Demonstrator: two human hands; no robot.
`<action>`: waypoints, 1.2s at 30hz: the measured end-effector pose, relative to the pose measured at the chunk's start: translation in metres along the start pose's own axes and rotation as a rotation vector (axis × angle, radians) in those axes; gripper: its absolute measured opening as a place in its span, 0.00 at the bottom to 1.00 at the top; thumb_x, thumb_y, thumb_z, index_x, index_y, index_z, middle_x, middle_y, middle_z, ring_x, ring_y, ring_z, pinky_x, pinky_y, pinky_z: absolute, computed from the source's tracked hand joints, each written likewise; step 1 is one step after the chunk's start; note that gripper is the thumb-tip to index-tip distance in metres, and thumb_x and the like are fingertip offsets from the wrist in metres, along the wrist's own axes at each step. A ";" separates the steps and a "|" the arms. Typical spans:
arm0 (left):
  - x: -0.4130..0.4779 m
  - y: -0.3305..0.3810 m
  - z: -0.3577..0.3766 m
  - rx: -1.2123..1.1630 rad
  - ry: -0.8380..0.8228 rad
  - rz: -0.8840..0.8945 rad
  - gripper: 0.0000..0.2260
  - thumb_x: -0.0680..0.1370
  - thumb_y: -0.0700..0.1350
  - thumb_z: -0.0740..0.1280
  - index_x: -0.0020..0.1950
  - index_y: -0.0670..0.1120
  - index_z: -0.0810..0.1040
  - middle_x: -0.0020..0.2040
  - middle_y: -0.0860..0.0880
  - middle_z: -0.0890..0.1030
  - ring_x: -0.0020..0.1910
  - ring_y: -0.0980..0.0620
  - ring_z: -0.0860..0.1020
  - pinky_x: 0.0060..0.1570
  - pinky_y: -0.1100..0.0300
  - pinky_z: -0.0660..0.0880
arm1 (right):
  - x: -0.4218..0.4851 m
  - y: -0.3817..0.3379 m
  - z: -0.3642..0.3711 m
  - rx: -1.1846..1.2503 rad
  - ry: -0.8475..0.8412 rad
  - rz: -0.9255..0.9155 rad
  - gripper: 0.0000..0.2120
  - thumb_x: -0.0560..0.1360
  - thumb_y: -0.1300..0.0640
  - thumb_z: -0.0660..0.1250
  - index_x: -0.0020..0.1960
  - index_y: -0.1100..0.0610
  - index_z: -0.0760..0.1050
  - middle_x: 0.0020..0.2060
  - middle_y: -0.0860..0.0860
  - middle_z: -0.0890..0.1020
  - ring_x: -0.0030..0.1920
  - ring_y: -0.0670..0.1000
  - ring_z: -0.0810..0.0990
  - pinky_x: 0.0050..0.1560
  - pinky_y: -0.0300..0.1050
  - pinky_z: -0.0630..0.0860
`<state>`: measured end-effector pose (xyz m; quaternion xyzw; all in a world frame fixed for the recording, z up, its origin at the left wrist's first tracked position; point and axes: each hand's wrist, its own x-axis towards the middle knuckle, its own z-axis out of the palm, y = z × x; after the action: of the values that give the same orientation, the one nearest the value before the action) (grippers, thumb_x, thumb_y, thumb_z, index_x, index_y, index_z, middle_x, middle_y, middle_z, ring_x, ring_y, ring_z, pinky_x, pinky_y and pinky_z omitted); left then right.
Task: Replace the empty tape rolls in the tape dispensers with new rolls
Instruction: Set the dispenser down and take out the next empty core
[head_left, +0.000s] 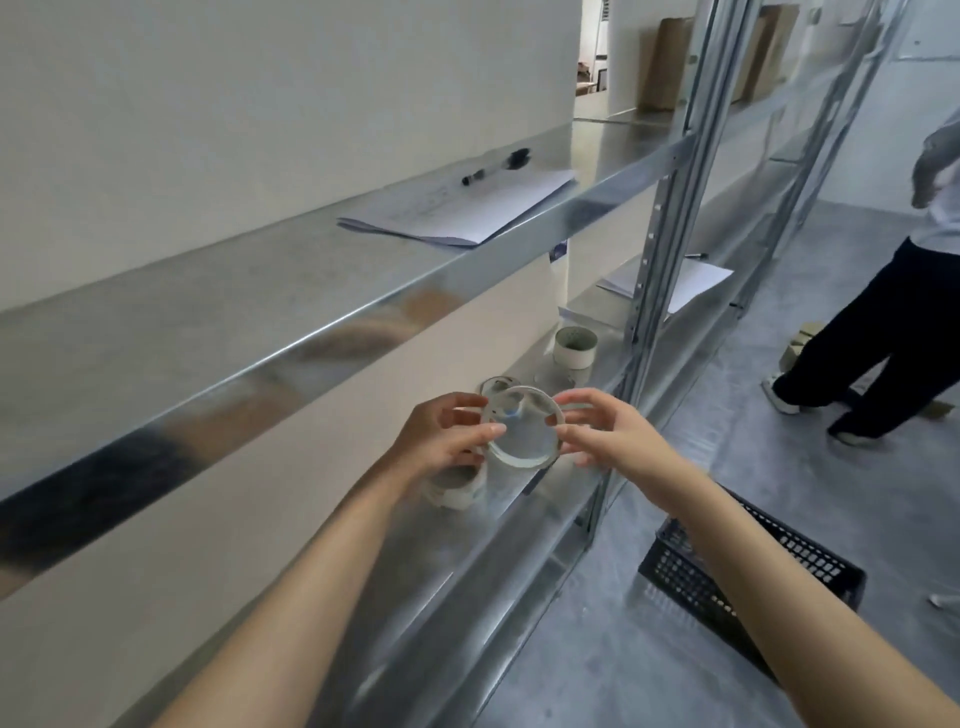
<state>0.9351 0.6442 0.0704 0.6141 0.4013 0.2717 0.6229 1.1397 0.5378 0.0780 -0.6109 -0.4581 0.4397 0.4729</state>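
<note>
A ring-shaped tape roll (521, 457), pale and nearly transparent, is held up over the lower metal shelf (457, 561). My left hand (441, 439) grips its left rim with thumb and curled fingers. My right hand (602, 434) pinches its right rim. Under my left hand a whitish tape roll (457, 493) lies on the shelf, partly hidden. Behind the held ring another small roll (496, 385) peeks out. A grey cardboard core (575, 349) stands upright farther back. No tape dispenser is plainly visible.
The upper metal shelf (249, 322) carries a sheaf of papers (462, 208) and a pen (496, 166). More papers (691, 280) lie on the lower shelf behind an upright post (654, 249). A black plastic crate (748, 577) sits on the floor at right. A person (893, 312) stands at far right.
</note>
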 end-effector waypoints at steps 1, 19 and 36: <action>0.005 0.000 -0.003 -0.004 0.005 -0.006 0.18 0.68 0.41 0.76 0.56 0.44 0.78 0.53 0.39 0.82 0.47 0.44 0.82 0.50 0.44 0.80 | 0.009 0.000 0.001 0.007 -0.018 0.007 0.15 0.75 0.62 0.70 0.61 0.55 0.74 0.49 0.52 0.84 0.40 0.47 0.83 0.46 0.47 0.77; 0.038 -0.070 -0.012 0.388 0.351 -0.250 0.54 0.52 0.57 0.80 0.74 0.54 0.58 0.70 0.48 0.65 0.69 0.49 0.63 0.67 0.51 0.65 | 0.133 0.032 -0.013 -0.020 -0.251 0.103 0.13 0.75 0.59 0.70 0.58 0.52 0.74 0.52 0.54 0.83 0.42 0.53 0.84 0.44 0.49 0.81; 0.028 -0.089 -0.004 0.315 0.640 -0.274 0.37 0.60 0.43 0.81 0.63 0.46 0.66 0.57 0.50 0.72 0.53 0.52 0.73 0.44 0.65 0.71 | 0.172 0.066 -0.020 -0.180 -0.320 0.328 0.14 0.77 0.59 0.67 0.59 0.65 0.74 0.51 0.60 0.80 0.39 0.60 0.84 0.44 0.56 0.83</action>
<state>0.9334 0.6610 -0.0219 0.5271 0.6909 0.2987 0.3945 1.2020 0.6929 -0.0016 -0.6394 -0.4593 0.5589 0.2605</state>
